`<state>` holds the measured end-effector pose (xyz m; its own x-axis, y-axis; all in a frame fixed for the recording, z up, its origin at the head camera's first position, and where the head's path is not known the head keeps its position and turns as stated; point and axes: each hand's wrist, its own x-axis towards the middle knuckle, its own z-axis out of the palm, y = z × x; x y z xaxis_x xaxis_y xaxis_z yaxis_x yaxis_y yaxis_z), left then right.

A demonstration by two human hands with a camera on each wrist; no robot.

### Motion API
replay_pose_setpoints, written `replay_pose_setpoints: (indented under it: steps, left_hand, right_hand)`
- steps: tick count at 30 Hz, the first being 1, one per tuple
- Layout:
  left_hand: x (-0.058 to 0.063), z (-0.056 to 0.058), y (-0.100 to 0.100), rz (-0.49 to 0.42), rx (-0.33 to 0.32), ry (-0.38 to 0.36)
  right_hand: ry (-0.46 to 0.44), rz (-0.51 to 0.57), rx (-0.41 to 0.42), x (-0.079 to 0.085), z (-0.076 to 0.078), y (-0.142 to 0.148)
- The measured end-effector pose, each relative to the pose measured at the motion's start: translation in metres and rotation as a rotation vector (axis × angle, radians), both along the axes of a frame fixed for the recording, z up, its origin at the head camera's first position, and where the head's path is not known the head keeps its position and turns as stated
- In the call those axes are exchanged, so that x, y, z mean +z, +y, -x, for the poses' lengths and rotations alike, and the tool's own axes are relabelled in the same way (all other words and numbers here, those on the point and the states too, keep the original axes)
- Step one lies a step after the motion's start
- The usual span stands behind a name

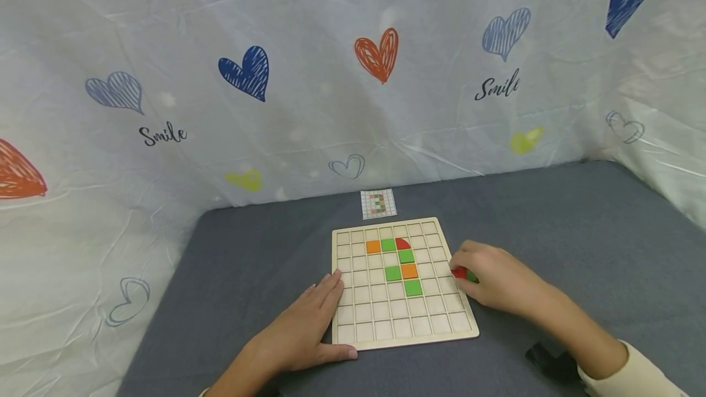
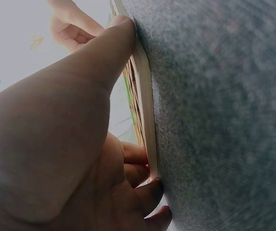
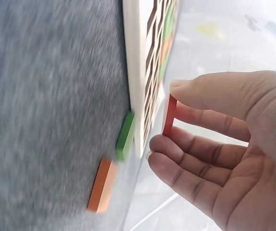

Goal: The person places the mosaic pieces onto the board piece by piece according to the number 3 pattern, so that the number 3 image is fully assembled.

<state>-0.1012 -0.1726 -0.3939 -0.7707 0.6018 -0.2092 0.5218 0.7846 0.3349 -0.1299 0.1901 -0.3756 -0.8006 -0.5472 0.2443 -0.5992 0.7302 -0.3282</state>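
Note:
A pale wooden grid board [image 1: 377, 310] lies on the table, with several orange and green square tiles and one red rounded tile [image 1: 402, 244] set in its cells. My left hand [image 1: 303, 329] rests along the board's left edge, fingers extended and thumb at the near corner. Just beyond the right edge, my right hand [image 1: 499, 277] pinches a red tile [image 3: 169, 115] between thumb and fingers, held above the cloth. Below it in the right wrist view, a green tile [image 3: 125, 136] and an orange tile [image 3: 102, 185] lie on the cloth beside the board.
A small printed card [image 1: 379, 204] with a coloured grid pattern lies behind the board. Dark grey cloth [image 1: 248, 262] covers the table. At the back hangs a white curtain [image 1: 309, 109] with hearts. Some black object [image 1: 546, 360] shows near my right forearm.

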Motion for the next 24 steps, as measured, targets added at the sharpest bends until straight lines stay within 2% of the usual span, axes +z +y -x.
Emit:
replay_pose_setpoints:
  steps: [17, 24]
  left_hand:
    - [-0.001, 0.0, -0.001, 0.006, -0.002, 0.006]
    - [-0.001, -0.001, 0.0, -0.003, -0.001, 0.003]
  right_hand:
    - [0.075, 0.004, 0.197, -0.001, -0.018, -0.034]
    - [0.045, 0.0, 0.26, -0.004, -0.023, -0.047]
